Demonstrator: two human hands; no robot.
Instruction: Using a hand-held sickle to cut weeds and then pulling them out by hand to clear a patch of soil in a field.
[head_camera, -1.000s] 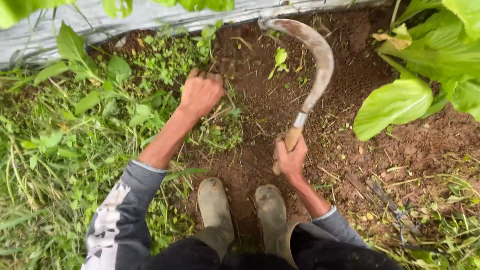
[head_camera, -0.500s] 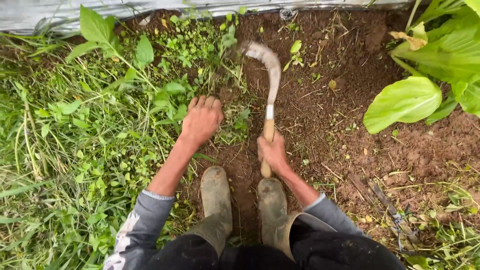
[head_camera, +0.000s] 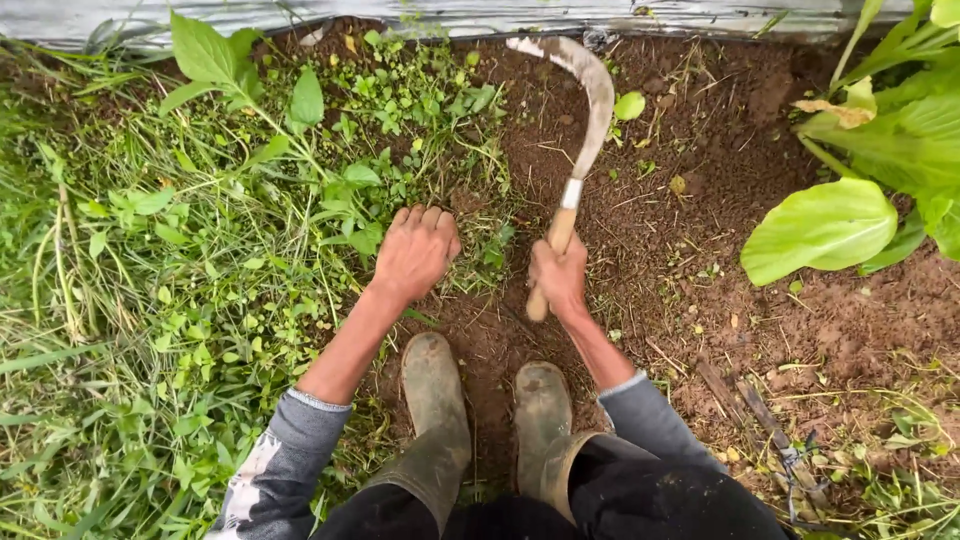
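Soil, dark brown and crumbly, strewn with dry stalks and small leaves, takes up the middle and right of the ground. The right hand has its grip clamped round the pale wooden handle of a sickle; a metal collar joins the handle to a curved, rust-mottled blade that arcs up and leftward toward the far edge of the plot, its tip near a strip of grey sheeting. The left hand is curled shut, knuckles up, pressed into a tangle of weeds at the border between the grass and the bare earth; whether it grasps stems I cannot tell. Two muddy rubber boots stand close together below the hands. Broad, smooth green leaves overhang the right edge.
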